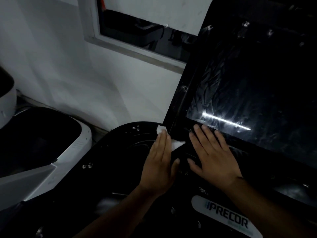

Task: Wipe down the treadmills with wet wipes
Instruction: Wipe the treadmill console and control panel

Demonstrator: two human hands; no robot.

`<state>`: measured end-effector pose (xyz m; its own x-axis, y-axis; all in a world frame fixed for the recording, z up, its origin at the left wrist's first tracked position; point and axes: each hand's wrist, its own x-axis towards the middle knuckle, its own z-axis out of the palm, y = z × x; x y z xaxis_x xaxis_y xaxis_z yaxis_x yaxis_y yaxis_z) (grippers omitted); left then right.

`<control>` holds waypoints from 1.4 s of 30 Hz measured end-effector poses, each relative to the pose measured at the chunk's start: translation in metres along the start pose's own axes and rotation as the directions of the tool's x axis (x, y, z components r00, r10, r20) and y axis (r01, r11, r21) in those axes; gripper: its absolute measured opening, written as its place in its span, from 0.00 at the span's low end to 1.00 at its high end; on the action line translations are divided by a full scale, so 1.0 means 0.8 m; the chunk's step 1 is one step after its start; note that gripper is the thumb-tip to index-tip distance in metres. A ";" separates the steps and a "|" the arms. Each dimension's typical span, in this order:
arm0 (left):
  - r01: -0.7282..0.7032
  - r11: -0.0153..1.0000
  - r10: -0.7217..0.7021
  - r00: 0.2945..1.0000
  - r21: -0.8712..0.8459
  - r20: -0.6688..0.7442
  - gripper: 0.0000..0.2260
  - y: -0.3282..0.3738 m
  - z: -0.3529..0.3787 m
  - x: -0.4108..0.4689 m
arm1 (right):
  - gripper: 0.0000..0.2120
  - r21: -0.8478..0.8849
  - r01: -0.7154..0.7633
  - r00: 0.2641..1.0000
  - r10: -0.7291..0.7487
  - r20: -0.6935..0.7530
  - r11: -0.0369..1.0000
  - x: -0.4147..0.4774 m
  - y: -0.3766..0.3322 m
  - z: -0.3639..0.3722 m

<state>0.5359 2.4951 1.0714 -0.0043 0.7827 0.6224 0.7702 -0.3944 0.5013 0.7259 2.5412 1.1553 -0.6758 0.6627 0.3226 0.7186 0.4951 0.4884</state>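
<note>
Filling the right half of the view, the black treadmill console point(120, 169) carries a dark, smeared screen point(257, 79) that tilts up toward the camera, with a thin bright strip of light point(226, 121) reflected low on the glass. A white Precor badge point(226, 219) sits on the console near the bottom edge, and pale specks dot the black surface. To the left stands a neighbouring machine with a grey-white shroud point(68, 152). Behind it are a white wall point(60, 57) and a pale window frame point(133, 47). The light is very dim, so the console's buttons and contours are hard to make out. A rounded white shape point(6, 103) at the far left is cut off and cannot be identified. The left hand point(159, 160) lies flat, fingers straight and together, pressing the wet wipe point(177, 145) onto the console just beside the screen's lower left corner. Most of the wipe is hidden under the fingers, with white showing at the fingertips and to their right. The right hand point(214, 157) rests palm down with fingers spread on the console below the screen, its fingertips at the frame's bottom edge, holding nothing.
</note>
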 end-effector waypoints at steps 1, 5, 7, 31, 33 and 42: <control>-0.005 1.000 0.005 1.000 0.005 -0.016 0.31 -0.007 -0.004 0.014 | 0.37 0.003 -0.003 1.000 0.003 -0.001 1.000 0.000 0.000 0.000; 0.013 0.999 -0.015 0.998 -0.040 -0.062 0.31 0.013 -0.007 0.105 | 0.36 0.025 0.016 0.999 -0.015 -0.039 1.000 0.001 0.004 -0.001; -0.037 0.999 0.036 0.997 -0.020 -0.061 0.31 0.013 -0.006 0.102 | 0.35 0.015 0.014 0.998 -0.013 -0.057 1.000 0.015 0.016 -0.005; -0.252 0.967 0.251 0.968 -0.046 -0.022 0.29 -0.013 -0.026 0.191 | 0.34 0.034 -0.086 0.983 0.091 -0.161 0.996 0.081 0.057 -0.020; -0.227 0.973 0.226 0.974 -0.037 -0.029 0.30 0.009 -0.031 0.246 | 0.33 0.038 -0.138 0.973 0.142 -0.179 0.990 0.095 0.074 -0.027; -0.262 0.952 0.251 0.964 -0.160 -0.087 0.24 -0.013 -0.034 0.232 | 0.33 -0.007 -0.213 0.958 0.207 -0.199 0.977 0.115 0.090 -0.035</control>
<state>0.5099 2.6316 1.1981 0.1336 0.6136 0.7782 0.6324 -0.6574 0.4098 0.7111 2.6221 1.2426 -0.5310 0.6254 0.5717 0.8448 0.3389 0.4140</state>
